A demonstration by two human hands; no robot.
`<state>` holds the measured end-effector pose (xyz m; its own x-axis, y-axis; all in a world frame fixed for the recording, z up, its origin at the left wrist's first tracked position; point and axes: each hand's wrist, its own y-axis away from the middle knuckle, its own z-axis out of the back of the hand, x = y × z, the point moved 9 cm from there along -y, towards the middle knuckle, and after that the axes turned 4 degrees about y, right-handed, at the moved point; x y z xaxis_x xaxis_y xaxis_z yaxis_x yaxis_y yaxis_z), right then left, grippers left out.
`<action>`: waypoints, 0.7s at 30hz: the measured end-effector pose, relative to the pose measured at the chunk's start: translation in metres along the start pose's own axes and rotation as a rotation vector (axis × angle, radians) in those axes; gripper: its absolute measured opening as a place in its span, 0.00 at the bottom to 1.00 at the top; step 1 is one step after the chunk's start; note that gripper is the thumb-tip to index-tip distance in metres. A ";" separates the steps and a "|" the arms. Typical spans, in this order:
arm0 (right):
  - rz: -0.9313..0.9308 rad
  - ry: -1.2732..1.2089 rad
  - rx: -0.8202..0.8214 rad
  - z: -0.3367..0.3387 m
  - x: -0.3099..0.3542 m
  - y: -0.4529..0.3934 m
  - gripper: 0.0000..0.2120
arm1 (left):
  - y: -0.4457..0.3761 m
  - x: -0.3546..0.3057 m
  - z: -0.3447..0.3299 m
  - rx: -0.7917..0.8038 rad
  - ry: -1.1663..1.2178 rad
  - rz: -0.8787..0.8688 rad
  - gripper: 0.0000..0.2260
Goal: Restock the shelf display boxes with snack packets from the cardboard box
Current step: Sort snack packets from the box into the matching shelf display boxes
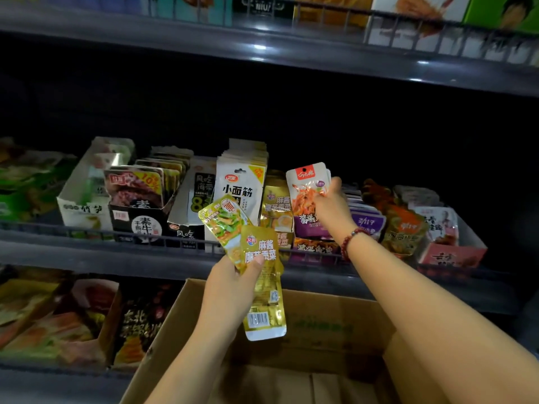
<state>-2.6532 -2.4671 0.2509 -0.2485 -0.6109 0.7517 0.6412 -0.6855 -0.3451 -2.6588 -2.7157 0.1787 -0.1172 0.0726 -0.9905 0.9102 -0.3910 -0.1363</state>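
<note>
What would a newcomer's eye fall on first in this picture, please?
Most striking are the gold snack packets fanned in the left hand at centre, above the open cardboard box. Next comes the right hand, reaching up to the middle shelf and pinching a red-and-white packet over the purple display box. A red bead bracelet circles that wrist.

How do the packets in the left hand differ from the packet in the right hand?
The gold packets are yellow-gold; the white packet is white with a red top. The left hand holds several gold packets fanned and tilted, low over the cardboard box; the right hand holds the white packet upright at the shelf boxes. Both are flat printed pouches, gripped.
</note>
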 end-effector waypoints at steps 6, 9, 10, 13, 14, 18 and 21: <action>0.062 -0.021 0.059 0.011 0.019 -0.002 0.23 | 0.000 0.002 0.000 -0.003 0.039 0.006 0.04; 0.170 0.318 0.153 0.011 0.040 -0.007 0.15 | 0.001 0.002 -0.001 0.004 0.058 0.010 0.04; 0.204 0.463 0.207 0.008 0.045 -0.009 0.12 | 0.001 0.001 -0.002 0.008 0.060 0.009 0.04; 0.197 0.777 0.286 0.005 0.042 -0.019 0.12 | 0.001 -0.001 -0.006 0.032 0.042 0.001 0.04; 0.179 0.850 0.263 0.007 0.040 -0.024 0.13 | 0.001 0.000 -0.006 0.033 0.041 0.006 0.04; 0.163 0.895 0.208 0.014 0.037 -0.033 0.14 | 0.000 0.004 -0.005 0.026 0.043 0.028 0.05; 0.150 0.717 0.208 0.020 0.033 -0.035 0.15 | 0.000 0.004 -0.004 0.021 0.053 0.027 0.05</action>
<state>-2.6693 -2.4557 0.2994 -0.5136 -0.8479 0.1313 0.8112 -0.5297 -0.2479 -2.6581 -2.7115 0.1747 -0.0708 0.1102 -0.9914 0.9040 -0.4130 -0.1105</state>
